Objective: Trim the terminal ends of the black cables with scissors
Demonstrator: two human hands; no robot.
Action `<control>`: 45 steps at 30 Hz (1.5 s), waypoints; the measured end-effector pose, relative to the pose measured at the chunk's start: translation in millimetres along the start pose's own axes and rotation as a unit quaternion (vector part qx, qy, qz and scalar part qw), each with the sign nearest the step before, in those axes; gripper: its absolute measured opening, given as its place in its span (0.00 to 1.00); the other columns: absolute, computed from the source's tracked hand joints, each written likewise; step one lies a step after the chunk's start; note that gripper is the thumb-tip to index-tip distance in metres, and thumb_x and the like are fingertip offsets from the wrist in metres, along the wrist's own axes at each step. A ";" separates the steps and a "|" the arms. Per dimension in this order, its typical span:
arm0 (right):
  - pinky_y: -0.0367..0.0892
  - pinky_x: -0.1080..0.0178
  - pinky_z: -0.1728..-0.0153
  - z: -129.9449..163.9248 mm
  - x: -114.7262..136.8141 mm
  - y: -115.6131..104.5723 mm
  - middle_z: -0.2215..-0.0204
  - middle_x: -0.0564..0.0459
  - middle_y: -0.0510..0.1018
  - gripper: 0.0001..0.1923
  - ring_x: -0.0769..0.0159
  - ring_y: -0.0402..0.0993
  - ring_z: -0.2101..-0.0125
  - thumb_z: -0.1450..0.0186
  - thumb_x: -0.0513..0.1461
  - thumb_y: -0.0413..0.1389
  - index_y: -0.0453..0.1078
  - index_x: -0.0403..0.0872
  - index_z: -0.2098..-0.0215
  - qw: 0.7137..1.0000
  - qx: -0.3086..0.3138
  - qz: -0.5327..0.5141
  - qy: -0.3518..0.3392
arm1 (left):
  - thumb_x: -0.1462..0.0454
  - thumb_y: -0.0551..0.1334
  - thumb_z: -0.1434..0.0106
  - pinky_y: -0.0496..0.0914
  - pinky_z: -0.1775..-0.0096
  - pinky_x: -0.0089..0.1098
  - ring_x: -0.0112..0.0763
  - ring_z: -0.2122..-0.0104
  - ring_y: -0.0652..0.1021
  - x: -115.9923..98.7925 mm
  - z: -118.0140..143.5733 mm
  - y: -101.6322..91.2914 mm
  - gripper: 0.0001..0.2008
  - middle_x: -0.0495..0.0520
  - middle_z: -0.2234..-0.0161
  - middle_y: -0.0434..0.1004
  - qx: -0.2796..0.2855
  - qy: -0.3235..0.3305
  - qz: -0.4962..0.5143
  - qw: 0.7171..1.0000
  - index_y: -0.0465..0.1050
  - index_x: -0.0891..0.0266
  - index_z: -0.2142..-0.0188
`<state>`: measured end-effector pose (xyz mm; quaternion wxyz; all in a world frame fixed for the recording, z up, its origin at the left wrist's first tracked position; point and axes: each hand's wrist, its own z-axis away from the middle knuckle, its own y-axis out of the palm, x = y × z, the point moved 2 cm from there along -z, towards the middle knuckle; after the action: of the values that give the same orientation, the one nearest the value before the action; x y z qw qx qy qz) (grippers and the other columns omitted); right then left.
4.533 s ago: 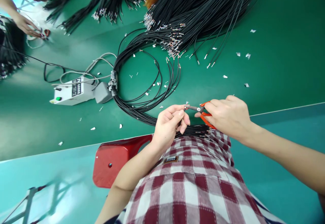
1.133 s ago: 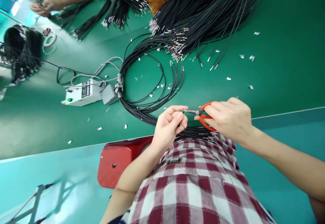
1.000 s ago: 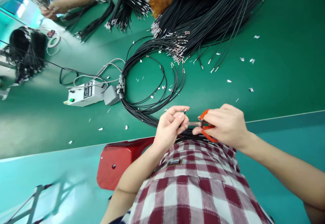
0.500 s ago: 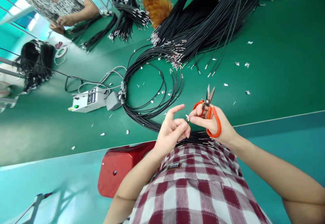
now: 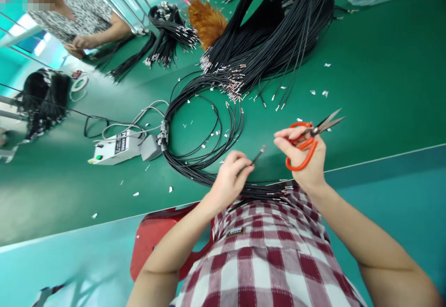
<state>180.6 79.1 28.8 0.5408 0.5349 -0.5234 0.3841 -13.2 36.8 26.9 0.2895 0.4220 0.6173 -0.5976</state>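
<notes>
Between the thumb and fingers of my left hand (image 5: 232, 175) is a black cable (image 5: 258, 155), its stripped end pointing up and right. My right hand (image 5: 306, 153) is closed around red-handled scissors (image 5: 315, 131), whose blades stand apart and point right, away from the cable. The thumb and forefinger of that hand are pressed together; whether anything small is between them I cannot tell. Below my hands, a bundle of black cables (image 5: 265, 192) lies along the table edge against the checked apron. It joins a looped coil of cables (image 5: 190, 170) on the green table.
Left of the coil sits a white box (image 5: 116, 149) with a green button. A large cable pile (image 5: 278, 42) and a brown feather duster (image 5: 208, 21) lie at the back. White scraps dot the green table (image 5: 383, 88). A co-worker's hands (image 5: 81, 44) are at far left.
My hands have moved apart. The right hand with the scissors went right and the blades swung rightward. My left hand keeps the cable, whose end now shows free. The view shifted slightly.
</notes>
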 end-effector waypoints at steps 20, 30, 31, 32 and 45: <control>0.70 0.61 0.64 11.4 -19.3 -39.3 0.69 0.54 0.78 0.14 0.67 0.73 0.69 0.43 0.45 0.68 0.69 0.48 0.69 0.970 0.123 -0.049 0.204 | 0.65 0.54 0.28 0.66 0.64 0.30 0.30 0.68 0.71 -13.8 5.2 45.2 0.04 0.51 0.66 0.72 0.084 -0.003 0.001 0.996 0.66 0.60 0.58; 0.71 0.67 0.67 33.4 -17.6 -12.3 0.72 0.58 0.77 0.16 0.73 0.73 0.73 0.48 0.38 0.72 0.69 0.49 0.70 0.881 0.180 -0.301 0.318 | 0.68 0.61 0.33 0.71 0.69 0.24 0.25 0.73 0.77 -38.8 13.4 39.2 0.03 0.50 0.71 0.79 -0.034 0.070 0.014 0.997 0.73 0.62 0.65; 0.71 0.69 0.67 36.3 -20.0 -11.0 0.71 0.59 0.77 0.16 0.74 0.73 0.72 0.49 0.37 0.72 0.69 0.49 0.71 0.874 0.173 -0.315 0.328 | 0.68 0.62 0.34 0.71 0.69 0.24 0.25 0.74 0.77 -39.7 14.1 38.9 0.03 0.50 0.71 0.80 -0.051 0.082 -0.001 0.995 0.73 0.62 0.65; 0.71 0.70 0.67 39.4 -22.4 -9.7 0.71 0.59 0.77 0.16 0.74 0.73 0.72 0.49 0.36 0.72 0.69 0.49 0.71 0.870 0.167 -0.324 0.334 | 0.69 0.62 0.34 0.72 0.68 0.24 0.25 0.73 0.78 -40.1 14.7 38.7 0.03 0.50 0.71 0.80 -0.065 0.096 -0.015 0.993 0.73 0.62 0.65; 0.71 0.70 0.67 39.6 -21.7 -8.3 0.75 0.60 0.75 0.15 0.74 0.72 0.73 0.48 0.37 0.72 0.69 0.49 0.71 0.884 0.150 -0.314 0.314 | 0.70 0.62 0.35 0.72 0.71 0.22 0.23 0.76 0.77 -34.5 17.7 39.6 0.03 0.50 0.73 0.79 -0.122 0.132 -0.072 0.981 0.73 0.62 0.65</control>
<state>179.1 42.3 1.4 0.6820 0.5976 -0.0674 0.4162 35.0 10.6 35.0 0.2113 0.4129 0.7470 -0.4763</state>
